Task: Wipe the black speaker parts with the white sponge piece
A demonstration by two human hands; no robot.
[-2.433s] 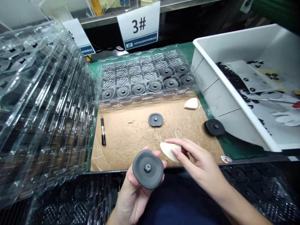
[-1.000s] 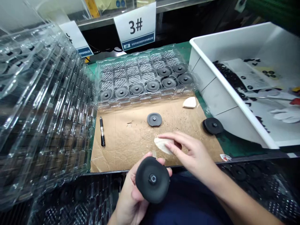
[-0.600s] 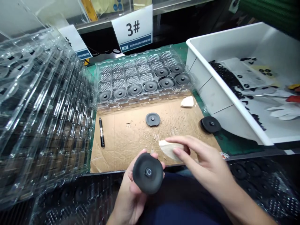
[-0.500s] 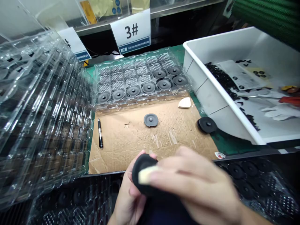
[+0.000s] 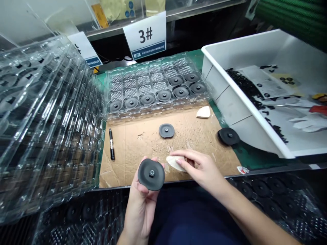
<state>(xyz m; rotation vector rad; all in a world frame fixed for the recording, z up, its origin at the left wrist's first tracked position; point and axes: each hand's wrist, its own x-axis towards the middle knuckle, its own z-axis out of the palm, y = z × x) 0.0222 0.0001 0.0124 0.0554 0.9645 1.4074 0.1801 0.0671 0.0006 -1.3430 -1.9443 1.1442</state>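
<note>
Through my head view, the largest thing is the stack of clear trays point(image 5: 51, 136), leaning left of the cardboard sheet point(image 5: 127, 149). Right of the cardboard stands the white bin point(image 5: 246, 100), holding black scraps point(image 5: 238, 80), a paper sheet point(image 5: 263, 81), a white glove point(image 5: 308, 124) and a red-handled tool point(image 5: 318, 109).

Beyond the cardboard's far edge I have the open clear tray point(image 5: 145, 89): gray discs fill its nearest row of six pockets, with two more at the right of the next row.

My left hand point(image 5: 143, 204) reaches up over the cardboard's near edge, palm up, fingers curled beneath the held disc point(image 5: 151, 174), thumb at its rim. My right hand point(image 5: 204, 170), over the cardboard's near right part, pinches the cream pad point(image 5: 174, 162) between thumb and index finger, just beside that disc.

Dark discs point(image 5: 228, 136) overlap the cardboard's right edge. On it lie a loose disc point(image 5: 166, 130) near the middle, a white wedge point(image 5: 203, 112) far right, and a pen point(image 5: 111, 144) at left.
</note>
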